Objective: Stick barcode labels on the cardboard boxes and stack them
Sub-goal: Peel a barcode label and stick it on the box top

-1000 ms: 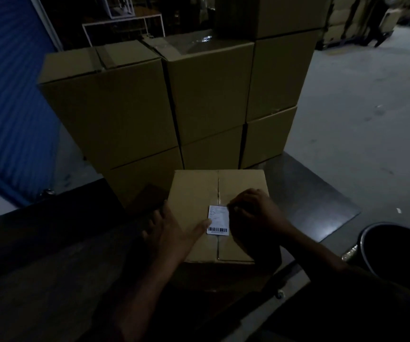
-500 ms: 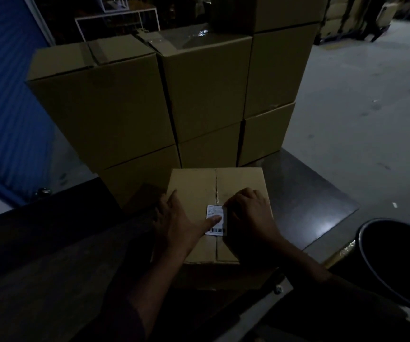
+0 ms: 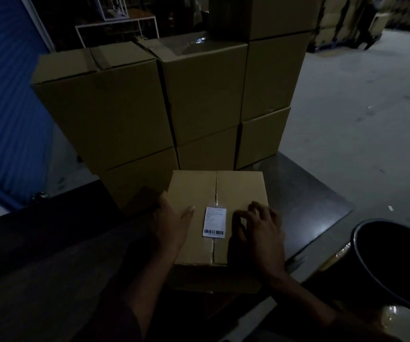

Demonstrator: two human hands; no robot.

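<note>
A small cardboard box sits on the dark table in front of me. A white barcode label lies flat across its centre seam, fully uncovered. My left hand rests at the box's left edge, thumb lying on the top face to the left of the label. My right hand rests on the top face to the right of the label, fingers loosely bent and spread. Neither hand holds anything. Behind the box stands a stack of larger cardboard boxes.
The dark table ends at a corner on the right. A black round bin stands at the lower right. A blue shutter fills the left. Grey floor lies to the right, with shelving and more cartons far behind.
Both hands have slid apart off the label, left hand to the box's left edge, right hand to the right. The label, half covered before, now shows whole.
</note>
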